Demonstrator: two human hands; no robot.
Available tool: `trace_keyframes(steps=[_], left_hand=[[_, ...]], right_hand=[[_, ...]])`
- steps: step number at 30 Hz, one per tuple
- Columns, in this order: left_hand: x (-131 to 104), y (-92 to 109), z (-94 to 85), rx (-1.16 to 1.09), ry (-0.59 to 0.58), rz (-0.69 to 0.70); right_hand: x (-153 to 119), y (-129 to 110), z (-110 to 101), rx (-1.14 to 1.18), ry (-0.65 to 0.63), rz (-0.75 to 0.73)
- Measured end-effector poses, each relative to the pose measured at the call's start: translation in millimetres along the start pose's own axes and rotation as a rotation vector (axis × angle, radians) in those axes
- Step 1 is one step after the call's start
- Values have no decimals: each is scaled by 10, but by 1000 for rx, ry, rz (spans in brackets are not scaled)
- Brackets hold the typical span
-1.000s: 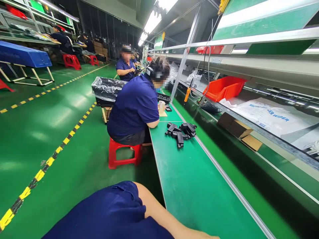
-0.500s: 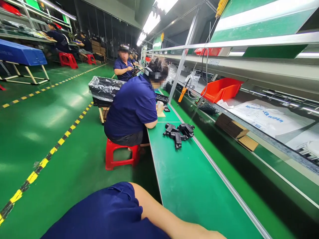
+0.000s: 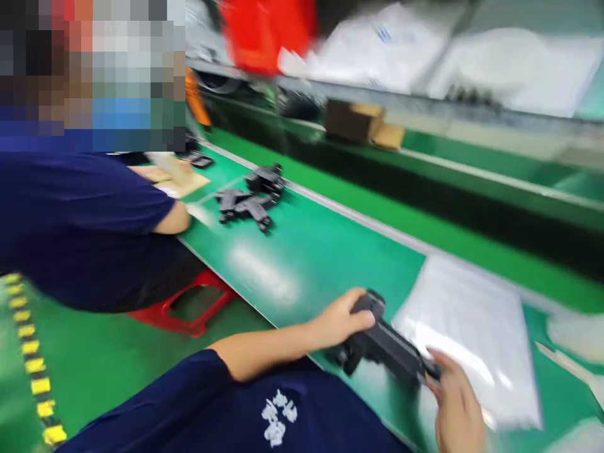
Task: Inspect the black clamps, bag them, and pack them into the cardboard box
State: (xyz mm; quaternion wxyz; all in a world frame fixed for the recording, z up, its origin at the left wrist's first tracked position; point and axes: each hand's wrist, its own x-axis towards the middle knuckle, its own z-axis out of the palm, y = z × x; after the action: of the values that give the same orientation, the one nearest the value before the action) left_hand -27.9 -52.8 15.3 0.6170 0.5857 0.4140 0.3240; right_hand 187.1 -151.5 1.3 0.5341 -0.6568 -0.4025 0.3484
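A black elongated plastic device [image 3: 396, 349] with a ridged top is held above the green table's front edge. My left hand [image 3: 342, 319] grips its far end, thumb laid across the top. At the other end, the fingers of my right hand [image 3: 455, 396] close around the tip. Motion blur hides the finer details of the device. Beneath and beyond it lies a white plastic bag or sheet [image 3: 476, 333] on the table. Farther left on the table sits a small heap of similar black devices [image 3: 250, 198].
A co-worker in a dark blue shirt [image 3: 70, 220] sits at my left on a red stool [image 3: 189, 308]. Behind the green table [image 3: 325, 251] runs a shelf with a red bin [image 3: 268, 31], white packages [image 3: 377, 47] and a cardboard piece [image 3: 358, 123].
My view has swung right and down toward the table. Both my hands, the black device and the white bag have come into view; before, only my left arm showed.
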Motion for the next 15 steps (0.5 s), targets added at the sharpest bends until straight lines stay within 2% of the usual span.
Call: trace_keyframes(steps=[2, 5, 7, 9, 11, 12, 13, 15], left_hand=[[75, 3, -34, 15, 20, 8], [136, -50, -55, 94, -35, 91], [106, -90, -87, 221, -74, 240], [61, -131, -120, 318, -102, 420], [42, -161, -127, 329, -84, 503], [49, -166, -116, 300, -46, 483], [64, -162, -95, 254, -5, 418], [114, -128, -38, 99, 58, 182]], right_hand=[[-64, 19, -32, 86, -39, 140], [61, 13, 32, 206, -113, 367], [170, 4, 92, 254, -157, 471], [242, -9, 138, 272, -187, 502], [276, -22, 154, 245, -188, 454], [282, -29, 149, 197, -175, 397], [283, -37, 139, 121, -148, 316], [273, -59, 108, -82, -63, 78]])
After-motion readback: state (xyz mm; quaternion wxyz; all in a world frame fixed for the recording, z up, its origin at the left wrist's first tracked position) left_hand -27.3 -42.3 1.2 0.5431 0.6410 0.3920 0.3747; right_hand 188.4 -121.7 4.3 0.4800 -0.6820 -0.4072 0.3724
